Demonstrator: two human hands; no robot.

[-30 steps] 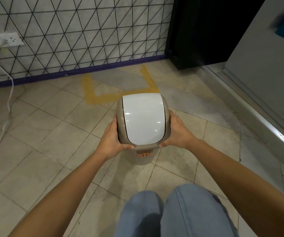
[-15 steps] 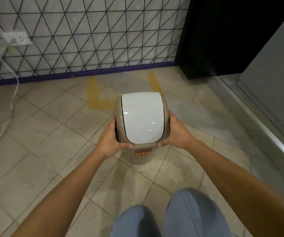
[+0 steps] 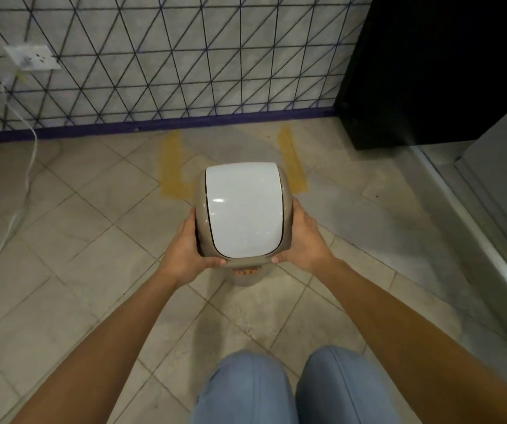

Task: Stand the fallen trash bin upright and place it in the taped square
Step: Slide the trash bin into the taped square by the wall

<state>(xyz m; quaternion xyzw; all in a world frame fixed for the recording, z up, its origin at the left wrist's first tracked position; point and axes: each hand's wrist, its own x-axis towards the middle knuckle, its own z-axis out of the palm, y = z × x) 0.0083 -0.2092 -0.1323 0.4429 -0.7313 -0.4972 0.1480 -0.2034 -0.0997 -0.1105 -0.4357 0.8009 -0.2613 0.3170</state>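
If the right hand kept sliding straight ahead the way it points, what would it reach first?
Probably the right yellow tape strip of the taped square, then the wall's purple base strip; the right hand grips the trash bin. Depth unclear.

Trash bin [image 3: 243, 211] upright before taped square [image 3: 171, 166]; wall [image 3: 185, 56] behind.

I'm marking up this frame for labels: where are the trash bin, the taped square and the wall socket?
trash bin [image 3: 241, 211]: head view, middle of its white lid.
taped square [image 3: 171, 162]: head view, its left yellow strip.
wall socket [image 3: 33, 57]: head view, the faceplate.
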